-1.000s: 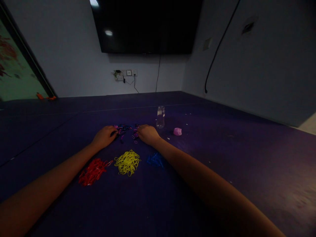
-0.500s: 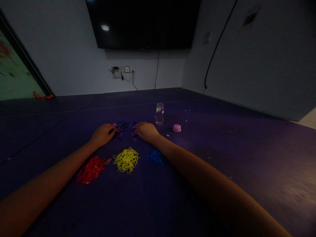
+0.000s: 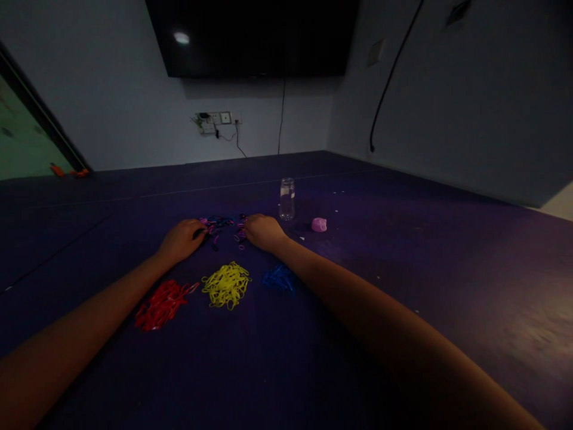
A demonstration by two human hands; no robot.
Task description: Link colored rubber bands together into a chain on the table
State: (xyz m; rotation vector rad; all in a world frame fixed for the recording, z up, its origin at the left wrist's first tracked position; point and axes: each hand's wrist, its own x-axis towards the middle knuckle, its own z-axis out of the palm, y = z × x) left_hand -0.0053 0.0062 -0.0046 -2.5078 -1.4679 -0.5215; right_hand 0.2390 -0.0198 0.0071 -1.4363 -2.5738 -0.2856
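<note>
My left hand (image 3: 182, 239) reaches to the left side of a loose pile of dark, pink and purple rubber bands (image 3: 218, 222). Its fingers are curled in, with thumb and fingertips closed on bands at the pile's edge. My right hand (image 3: 264, 232) is at a smaller cluster of pink and dark rubber bands (image 3: 240, 234), fingers bent down onto them; its fingertips are partly hidden. Nearer me lie a red rubber band pile (image 3: 162, 304), a yellow rubber band pile (image 3: 227, 285) and a blue rubber band pile (image 3: 279, 278), the last beside my right forearm.
A clear jar (image 3: 287, 200) stands upright without a lid just beyond my right hand. To its right sits a small pink lump (image 3: 319, 224). White scraps dot the purple surface (image 3: 403, 251). A dark television (image 3: 255, 39) and sockets (image 3: 219, 118) are on the wall behind.
The view has tilted down slightly, so the scene sits a little differently in the frame. Both hands stay at the same bands, with only slight finger movement.
</note>
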